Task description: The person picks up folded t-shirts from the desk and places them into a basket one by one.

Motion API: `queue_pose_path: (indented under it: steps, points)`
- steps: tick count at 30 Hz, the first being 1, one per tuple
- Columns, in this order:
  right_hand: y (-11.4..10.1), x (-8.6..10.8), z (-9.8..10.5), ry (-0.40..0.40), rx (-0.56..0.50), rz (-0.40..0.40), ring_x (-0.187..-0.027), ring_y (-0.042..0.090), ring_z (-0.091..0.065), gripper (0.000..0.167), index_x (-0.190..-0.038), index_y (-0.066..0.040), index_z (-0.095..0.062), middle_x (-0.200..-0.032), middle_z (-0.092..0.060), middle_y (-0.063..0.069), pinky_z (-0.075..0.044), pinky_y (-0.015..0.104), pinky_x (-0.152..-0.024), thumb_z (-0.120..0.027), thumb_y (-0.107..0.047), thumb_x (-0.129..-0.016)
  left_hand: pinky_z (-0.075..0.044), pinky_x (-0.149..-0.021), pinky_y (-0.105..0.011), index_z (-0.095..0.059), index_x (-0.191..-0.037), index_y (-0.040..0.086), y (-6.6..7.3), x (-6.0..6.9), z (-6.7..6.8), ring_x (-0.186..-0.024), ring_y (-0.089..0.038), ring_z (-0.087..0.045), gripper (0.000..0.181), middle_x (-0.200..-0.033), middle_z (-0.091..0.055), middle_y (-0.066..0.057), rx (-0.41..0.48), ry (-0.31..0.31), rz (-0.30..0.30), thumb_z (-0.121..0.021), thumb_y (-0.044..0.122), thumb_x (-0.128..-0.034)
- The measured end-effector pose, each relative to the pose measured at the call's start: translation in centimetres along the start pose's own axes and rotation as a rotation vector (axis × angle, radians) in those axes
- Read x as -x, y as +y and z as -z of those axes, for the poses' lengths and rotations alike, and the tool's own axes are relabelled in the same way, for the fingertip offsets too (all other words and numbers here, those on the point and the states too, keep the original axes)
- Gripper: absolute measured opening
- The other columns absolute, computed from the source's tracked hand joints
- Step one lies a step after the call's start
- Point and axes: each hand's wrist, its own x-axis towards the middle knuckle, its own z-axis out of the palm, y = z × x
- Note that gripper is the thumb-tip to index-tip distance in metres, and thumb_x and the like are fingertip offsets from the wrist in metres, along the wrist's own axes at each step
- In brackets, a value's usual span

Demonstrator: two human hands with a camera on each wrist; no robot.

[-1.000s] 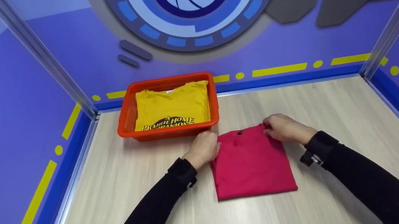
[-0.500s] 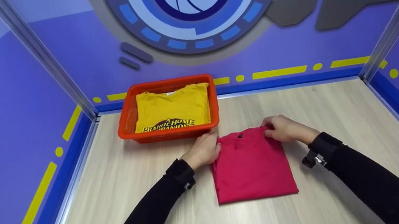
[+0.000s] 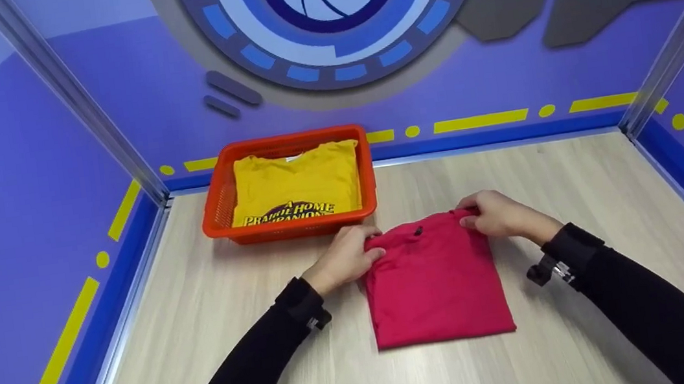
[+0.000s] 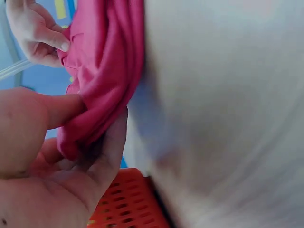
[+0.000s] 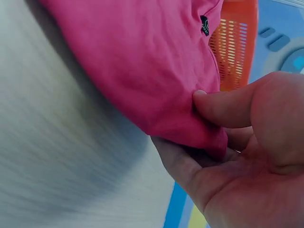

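A folded red T-shirt (image 3: 438,284) lies on the wooden table in the head view, its neckline and small dark label toward the back. My left hand (image 3: 347,258) pinches its back left corner; in the left wrist view the thumb is on top and the fingers (image 4: 114,142) are underneath the layered cloth. At the back right corner my right hand (image 3: 501,215) pinches the shirt the same way, thumb over and fingers under in the right wrist view. The shirt's back edge looks slightly raised, while its front edge appears to rest on the table.
An orange-red plastic basket (image 3: 294,229) stands at the back left, just beyond my left hand. Inside it lies a folded yellow T-shirt (image 3: 295,181) with printed lettering. Blue-purple panels (image 3: 447,94) wall the table (image 3: 260,372) at the back and sides.
Both hands have shifted: the left thumb now lies over the shirt's corner, and the right hand is slightly further right. The shirt's back edge has lifted a little and looks wider.
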Motion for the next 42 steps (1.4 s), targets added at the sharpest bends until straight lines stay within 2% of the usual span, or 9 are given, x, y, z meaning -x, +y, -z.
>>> queue_pose_path:
  steps: [3,5,6,10,13,17,23,34,42]
  points:
    - [-0.2,0.5,0.9,0.021,0.008,0.014,-0.09,0.021,-0.06,0.02,-0.122,-0.001,-0.076,-0.106,-0.072,0.012,-0.05,0.034,-0.079,-0.064,-0.008,-0.107,-0.058,-0.104,-0.042,-0.075,-0.134,0.012,0.5,0.1,0.6,-0.114,-0.024,-0.07,0.032,-0.125,-0.078,-0.008,0.032,0.037,-0.05,-0.079,0.023,-0.1035]
    - [-0.4,1.0,1.5,0.037,0.007,0.016,-0.089,0.021,-0.059,0.017,-0.119,-0.002,-0.074,-0.104,-0.069,0.011,-0.049,0.034,-0.079,-0.063,-0.009,-0.108,-0.058,-0.107,-0.041,-0.074,-0.138,0.013,0.9,0.2,1.2,-0.118,-0.024,-0.071,0.036,-0.129,-0.078,-0.007,0.042,0.056,-0.089,-0.079,0.022,-0.1032]
    - [-0.6,1.2,1.8,0.047,0.0,0.017,-0.09,0.021,-0.059,0.018,-0.121,-0.002,-0.074,-0.104,-0.069,0.011,-0.049,0.034,-0.079,-0.063,-0.009,-0.108,-0.058,-0.111,-0.042,-0.073,-0.14,0.012,2.4,0.9,2.4,-0.122,-0.025,-0.072,0.038,-0.133,-0.078,-0.009,0.059,0.058,-0.092,-0.079,0.019,-0.1033]
    - [-1.4,2.1,3.0,0.081,-0.024,0.034,-0.088,0.02,-0.058,0.015,-0.12,-0.005,-0.072,-0.1,-0.066,0.007,-0.048,0.031,-0.076,-0.063,-0.011,-0.109,-0.056,-0.115,-0.037,-0.066,-0.152,0.007,3.2,1.3,4.1,-0.125,-0.02,-0.07,0.054,-0.144,-0.075,-0.011,0.094,0.077,-0.044,-0.081,0.022,-0.1023]
    - [-2.5,2.8,3.8,0.107,-0.027,0.056,-0.085,0.019,-0.058,0.014,-0.119,-0.005,-0.072,-0.097,-0.067,0.006,-0.048,0.029,-0.073,-0.064,-0.011,-0.109,-0.06,-0.092,-0.032,-0.072,-0.146,0.006,3.7,1.5,5.4,-0.1,-0.017,-0.069,0.052,-0.126,-0.081,-0.01,0.139,0.093,0.025,-0.085,0.025,-0.0993]
    - [-4.1,3.7,4.9,0.153,-0.021,0.082,-0.084,0.02,-0.06,0.019,-0.123,-0.005,-0.076,-0.098,-0.073,0.007,-0.048,0.026,-0.073,-0.067,-0.011,-0.107,-0.05,-0.073,-0.028,-0.082,-0.122,0.011,3.9,1.7,7.0,-0.082,-0.015,-0.061,0.032,-0.098,-0.077,-0.003,0.189,0.147,0.049,-0.089,0.027,-0.0955]
    - [-6.4,5.1,6.6,0.237,-0.012,0.102,-0.089,0.018,-0.064,0.026,-0.13,-0.009,-0.08,-0.109,-0.081,0.008,-0.049,0.023,-0.078,-0.072,-0.016,-0.107,-0.046,-0.074,-0.028,-0.082,-0.114,0.018,4.2,2.1,9.0,-0.084,-0.015,-0.061,0.021,-0.096,-0.074,0.002,0.219,0.216,-0.025,-0.088,0.025,-0.0953]
    - [-9.5,6.5,7.9,0.445,0.032,0.273,-0.068,0.012,-0.058,0.011,-0.112,-0.018,-0.083,-0.084,-0.072,0.001,-0.044,0.021,-0.061,-0.076,-0.014,-0.105,-0.056,-0.079,-0.03,-0.083,-0.123,0.013,5.5,3.4,13.0,-0.09,-0.017,-0.067,0.025,-0.111,-0.079,-0.003,0.184,0.308,-0.182,-0.079,0.013,-0.0985]
    - [-9.9,6.0,7.6,0.507,0.032,0.322,-0.064,0.011,-0.053,0.006,-0.109,-0.016,-0.082,-0.079,-0.068,0.001,-0.042,0.02,-0.058,-0.078,-0.016,-0.104,-0.06,-0.067,-0.027,-0.077,-0.116,0.015,4.9,3.8,13.7,-0.076,-0.015,-0.07,0.015,-0.103,-0.079,-0.001,0.241,0.328,-0.215,-0.079,0.013,-0.102]
